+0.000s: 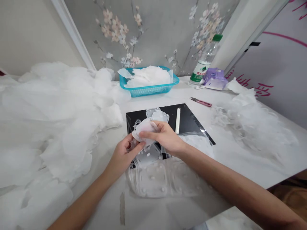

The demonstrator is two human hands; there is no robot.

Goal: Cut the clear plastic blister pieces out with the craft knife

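My left hand point(122, 156) and my right hand point(161, 135) meet above a black square board point(192, 119), together pinching a translucent whitish soft piece point(145, 129). The right fingers press on top of it, while the left fingers curl under its lower edge. A clear sheet with moulded square cells and white studs point(153, 182) trails from the hands over the board's near corner. Another frosted piece point(157, 115) lies on the board just beyond my hands, beside a white stick point(177, 120).
A blue plastic basket point(148, 91) of white pieces stands at the back. Large heaps of white translucent material lie left point(52, 124) and right point(254, 127). Pink-handled scissors point(200, 102), a water bottle point(205, 62) and a purple packet point(215, 79) sit beyond the board.
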